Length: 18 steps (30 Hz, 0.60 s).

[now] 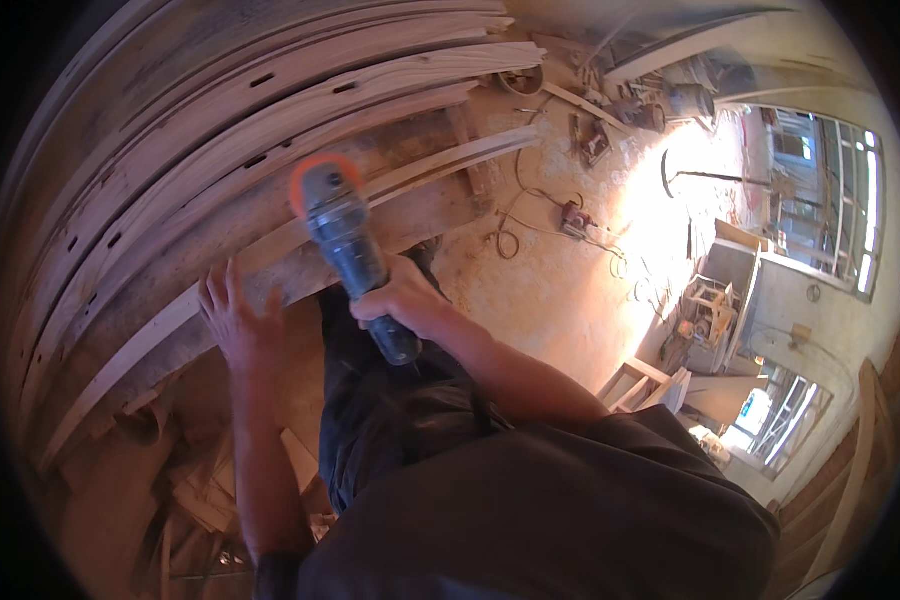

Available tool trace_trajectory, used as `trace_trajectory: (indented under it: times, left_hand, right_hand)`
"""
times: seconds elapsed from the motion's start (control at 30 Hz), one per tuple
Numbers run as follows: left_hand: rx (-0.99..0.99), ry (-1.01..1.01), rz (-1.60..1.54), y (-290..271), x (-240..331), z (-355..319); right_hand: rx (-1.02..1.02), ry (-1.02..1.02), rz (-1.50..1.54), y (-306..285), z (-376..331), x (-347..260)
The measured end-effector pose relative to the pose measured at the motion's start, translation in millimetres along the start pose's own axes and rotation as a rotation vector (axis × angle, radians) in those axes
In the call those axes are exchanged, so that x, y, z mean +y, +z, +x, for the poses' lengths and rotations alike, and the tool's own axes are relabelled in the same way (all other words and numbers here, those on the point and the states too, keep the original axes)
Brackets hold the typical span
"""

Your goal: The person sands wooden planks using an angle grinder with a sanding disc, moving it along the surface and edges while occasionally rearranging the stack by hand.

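Note:
My right hand [408, 298] is closed round the dark body of an angle grinder [345, 235]. Its grey head and round orange disc [302, 190] are over a long, narrow wooden strip [155, 335] on the workbench; whether the disc touches the wood cannot be made out. To the left, my left hand [245, 325] has its fingers spread at the near edge of that strip, holding nothing. Beyond it, several long wooden boards [300, 90] lie side by side, some with small dark slots cut in them.
A dusty bench top [395, 145] shows between the boards. Offcuts [205, 490] are piled below the bench at lower left. On the floor to the right lie a reddish box-shaped device [574, 220] and loose cords [510, 240]. Wooden frames [710, 305] stand by the windowed wall.

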State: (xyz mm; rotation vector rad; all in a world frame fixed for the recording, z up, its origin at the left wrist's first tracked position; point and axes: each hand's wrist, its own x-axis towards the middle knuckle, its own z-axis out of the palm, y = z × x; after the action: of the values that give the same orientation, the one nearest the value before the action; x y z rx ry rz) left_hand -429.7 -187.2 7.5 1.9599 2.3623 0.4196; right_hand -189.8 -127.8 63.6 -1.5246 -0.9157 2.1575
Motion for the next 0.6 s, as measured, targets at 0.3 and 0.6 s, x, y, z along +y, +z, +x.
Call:
trace_trajectory:
  times: [0.3, 0.6]
  left_hand:
    - [-0.602, -0.003, -0.331, 29, -64, 78]
    - [-0.621, -0.365, -1.137, 32, 22, 13]
  right_hand:
    - [0.227, -0.036, 0.261, -79, -55, 12]
    - [0.050, -0.093, 0.058, -92, -35, 43]
